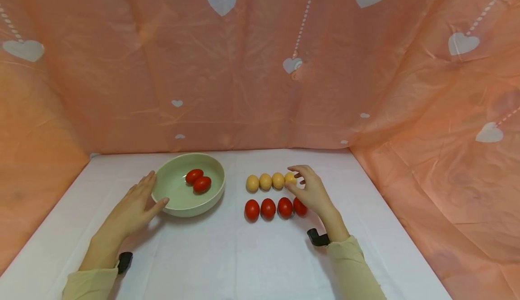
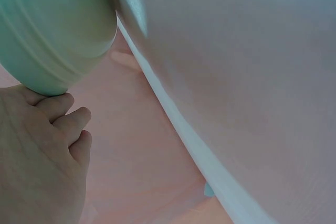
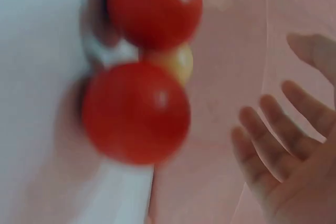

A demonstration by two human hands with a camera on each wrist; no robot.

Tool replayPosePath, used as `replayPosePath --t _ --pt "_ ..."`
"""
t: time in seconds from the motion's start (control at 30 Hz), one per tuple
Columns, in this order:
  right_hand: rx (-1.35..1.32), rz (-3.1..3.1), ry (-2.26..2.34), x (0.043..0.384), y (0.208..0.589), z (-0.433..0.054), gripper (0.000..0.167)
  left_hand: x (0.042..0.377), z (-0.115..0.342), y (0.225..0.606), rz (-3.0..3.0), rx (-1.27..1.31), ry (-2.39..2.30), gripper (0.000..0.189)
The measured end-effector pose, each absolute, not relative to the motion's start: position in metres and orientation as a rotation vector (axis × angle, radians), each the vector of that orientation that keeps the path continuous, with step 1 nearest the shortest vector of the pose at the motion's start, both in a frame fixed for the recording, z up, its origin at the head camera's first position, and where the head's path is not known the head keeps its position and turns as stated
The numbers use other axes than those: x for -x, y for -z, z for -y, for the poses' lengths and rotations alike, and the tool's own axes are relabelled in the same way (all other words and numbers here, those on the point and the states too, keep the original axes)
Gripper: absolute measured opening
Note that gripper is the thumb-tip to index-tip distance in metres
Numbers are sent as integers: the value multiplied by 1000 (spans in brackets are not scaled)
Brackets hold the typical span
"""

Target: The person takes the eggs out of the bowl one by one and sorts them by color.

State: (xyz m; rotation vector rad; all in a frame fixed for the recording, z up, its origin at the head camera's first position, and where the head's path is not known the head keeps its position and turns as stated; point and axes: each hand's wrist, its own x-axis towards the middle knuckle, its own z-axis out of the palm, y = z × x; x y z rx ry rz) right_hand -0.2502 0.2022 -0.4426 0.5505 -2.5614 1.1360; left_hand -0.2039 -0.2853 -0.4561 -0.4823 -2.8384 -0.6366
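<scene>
Two red cherry tomatoes [image 1: 201, 184] lie against each other in a pale green bowl [image 1: 187, 212]. At the bowl's left side my left hand [image 1: 131, 212] has its fingers extended along the wall, fingertips right at it in the left wrist view, thumb apart near the front. My right hand [image 1: 312, 191] hovers at the right end of a row of several yellow egg-shaped pieces [image 1: 265, 181]. Its fingers are spread and slightly bent, nothing between them in the right wrist view. They partly cover the rightmost yellow piece [image 1: 290, 178]. Nearer stands a row of several red tomatoes [image 1: 268, 209], the rightmost [image 1: 299, 207] partly behind the hand.
A white cloth [image 1: 203, 255] covers the table. Orange curtains [image 1: 260, 88] with pale hearts hang along its back and both sides. Each wrist wears a black camera mount, such as the right one [image 1: 318, 237]. The bowl stands left of both rows.
</scene>
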Motion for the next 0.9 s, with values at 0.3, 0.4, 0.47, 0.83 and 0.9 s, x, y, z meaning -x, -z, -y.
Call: replayPosePath --t 0.3,0.4,0.47,0.83,0.9 --pt "-648 2490 -1108 242 444 -162 43 208 283 454 2858 487 633 90" --pt "-694 2462 -1095 240 443 -152 41 208 283 455 2853 488 633 89" --pt "-715 2460 -1101 240 443 -145 41 208 284 456 2847 488 632 89" --pt "-778 2517 -1118 244 438 -109 40 207 285 456 2850 478 626 89" --pt "-785 2532 -1114 246 437 -102 40 207 286 456 2853 477 625 89"
